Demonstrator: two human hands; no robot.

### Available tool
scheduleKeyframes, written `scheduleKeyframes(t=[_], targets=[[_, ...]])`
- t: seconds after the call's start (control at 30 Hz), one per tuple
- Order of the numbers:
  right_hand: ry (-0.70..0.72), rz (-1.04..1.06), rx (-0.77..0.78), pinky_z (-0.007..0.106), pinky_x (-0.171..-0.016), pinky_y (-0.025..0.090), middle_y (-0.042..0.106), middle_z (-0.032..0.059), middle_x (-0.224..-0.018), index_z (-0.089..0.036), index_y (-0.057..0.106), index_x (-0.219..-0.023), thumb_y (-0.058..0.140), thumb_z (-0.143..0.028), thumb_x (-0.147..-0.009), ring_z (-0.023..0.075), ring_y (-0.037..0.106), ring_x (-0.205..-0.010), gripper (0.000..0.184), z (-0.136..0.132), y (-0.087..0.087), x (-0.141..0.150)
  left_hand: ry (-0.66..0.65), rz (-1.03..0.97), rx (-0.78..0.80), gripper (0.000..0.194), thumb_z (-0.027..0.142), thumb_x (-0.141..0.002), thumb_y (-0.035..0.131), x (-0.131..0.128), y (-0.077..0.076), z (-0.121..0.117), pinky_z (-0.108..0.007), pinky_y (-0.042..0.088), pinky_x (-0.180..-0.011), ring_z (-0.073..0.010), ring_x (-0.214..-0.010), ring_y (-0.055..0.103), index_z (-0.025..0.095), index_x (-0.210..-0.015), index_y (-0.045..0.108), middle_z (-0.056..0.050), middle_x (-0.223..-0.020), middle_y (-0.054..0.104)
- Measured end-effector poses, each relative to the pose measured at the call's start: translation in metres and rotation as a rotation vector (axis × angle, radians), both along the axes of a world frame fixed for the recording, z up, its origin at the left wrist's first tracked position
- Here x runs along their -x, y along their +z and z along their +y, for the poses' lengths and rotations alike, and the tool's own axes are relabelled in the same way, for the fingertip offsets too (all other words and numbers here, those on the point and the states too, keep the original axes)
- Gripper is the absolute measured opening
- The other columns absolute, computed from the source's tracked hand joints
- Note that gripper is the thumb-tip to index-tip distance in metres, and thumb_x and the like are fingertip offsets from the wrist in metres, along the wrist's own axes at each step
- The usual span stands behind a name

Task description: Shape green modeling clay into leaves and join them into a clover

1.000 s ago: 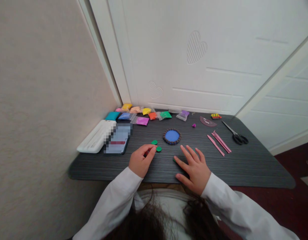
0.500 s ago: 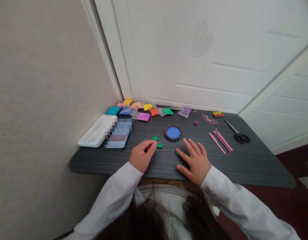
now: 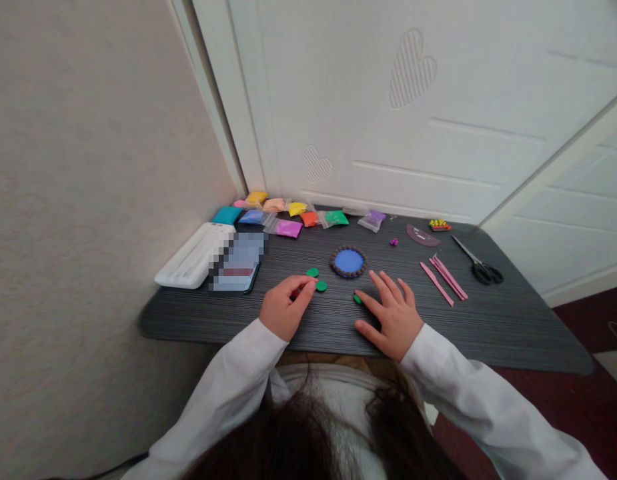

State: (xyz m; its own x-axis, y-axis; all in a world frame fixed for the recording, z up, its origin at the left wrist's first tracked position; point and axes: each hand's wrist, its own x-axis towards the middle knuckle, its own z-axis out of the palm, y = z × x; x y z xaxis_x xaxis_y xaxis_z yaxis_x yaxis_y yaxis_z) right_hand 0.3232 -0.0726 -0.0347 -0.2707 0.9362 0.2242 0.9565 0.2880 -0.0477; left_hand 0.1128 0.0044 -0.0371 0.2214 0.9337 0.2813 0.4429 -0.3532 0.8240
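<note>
My left hand (image 3: 284,308) is closed in a pinch, thumb against forefinger, over the dark table (image 3: 333,333). Something reddish shows between its fingers, too small to make out. Right at its fingertips lie two flat green clay discs, the farther disc (image 3: 313,273) and the nearer disc (image 3: 321,287). Fingers spread, my right hand (image 3: 395,320) rests low over the table. Its index fingertip is at a small green clay piece (image 3: 357,299), partly touching or covering it. Beyond both hands sits a round blue clay disc (image 3: 349,261) edged with brown clay balls.
Bags of coloured clay, such as the green bag (image 3: 335,218), line the back. At left lie a white case (image 3: 195,257) and a phone (image 3: 239,263). Pink tools (image 3: 447,277), scissors (image 3: 481,267), a purple clay bit (image 3: 393,242) and a clear purple plate (image 3: 422,235) lie at right.
The right index finger has shifted slightly off the small green piece, so more of it shows. My left hand keeps its pinch by the green discs. The whole view has shifted a little.
</note>
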Motion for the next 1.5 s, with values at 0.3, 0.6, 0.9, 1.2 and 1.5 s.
scheduleKeyframes(t=[0.3,0.6,0.9,1.2,1.5], targets=[[0.020,0.010,0.022,0.055,-0.102,0.010,0.026,0.0139,-0.143,-0.025,0.047,-0.123,0.036,-0.057,-0.080,0.0308,0.020,-0.131,0.055,0.001,0.000,0.003,-0.010,-0.004,-0.002,0.027,0.037,-0.082,0.046,0.000,0.000,0.000,-0.027,0.047,-0.075,-0.0159,-0.079,0.062,0.018,-0.089,0.064,-0.004,-0.090,0.068],[0.074,0.002,0.028,0.054,-0.102,0.008,0.026,0.0129,-0.143,-0.026,0.044,-0.125,0.037,-0.058,-0.079,0.0304,0.021,-0.131,0.056,-0.001,0.000,0.006,-0.003,0.007,-0.011,0.026,0.036,-0.081,0.047,0.001,0.001,-0.002,-0.027,0.047,-0.075,-0.0160,-0.079,0.062,0.018,-0.088,0.064,-0.004,-0.089,0.069],[0.018,0.034,-0.006,0.053,-0.103,0.010,0.028,0.0124,-0.142,-0.024,0.044,-0.125,0.039,-0.055,-0.080,0.0286,0.023,-0.131,0.054,0.008,-0.002,0.004,-0.005,-0.002,-0.030,0.027,0.036,-0.081,0.046,0.000,0.001,-0.001,-0.028,0.047,-0.076,-0.0166,-0.080,0.063,0.018,-0.088,0.065,-0.004,-0.089,0.069],[-0.061,0.177,-0.091,0.049,-0.104,0.009,0.054,0.0068,-0.123,-0.023,0.060,-0.098,0.050,-0.040,-0.080,0.0250,0.036,-0.124,0.027,0.014,-0.005,0.003,-0.006,0.000,-0.022,0.026,0.035,-0.081,0.047,0.000,0.001,-0.001,-0.027,0.047,-0.075,-0.0159,-0.079,0.062,0.017,-0.087,0.065,-0.005,-0.089,0.068],[-0.049,0.233,-0.158,0.046,-0.104,0.010,0.064,0.0027,-0.107,-0.023,0.062,-0.079,0.053,-0.032,-0.079,0.0219,0.045,-0.116,0.012,0.014,-0.001,0.010,-0.007,-0.004,-0.026,0.026,0.036,-0.081,0.047,0.000,0.000,-0.001,-0.027,0.047,-0.074,-0.0161,-0.079,0.062,0.018,-0.087,0.065,-0.004,-0.088,0.068]])
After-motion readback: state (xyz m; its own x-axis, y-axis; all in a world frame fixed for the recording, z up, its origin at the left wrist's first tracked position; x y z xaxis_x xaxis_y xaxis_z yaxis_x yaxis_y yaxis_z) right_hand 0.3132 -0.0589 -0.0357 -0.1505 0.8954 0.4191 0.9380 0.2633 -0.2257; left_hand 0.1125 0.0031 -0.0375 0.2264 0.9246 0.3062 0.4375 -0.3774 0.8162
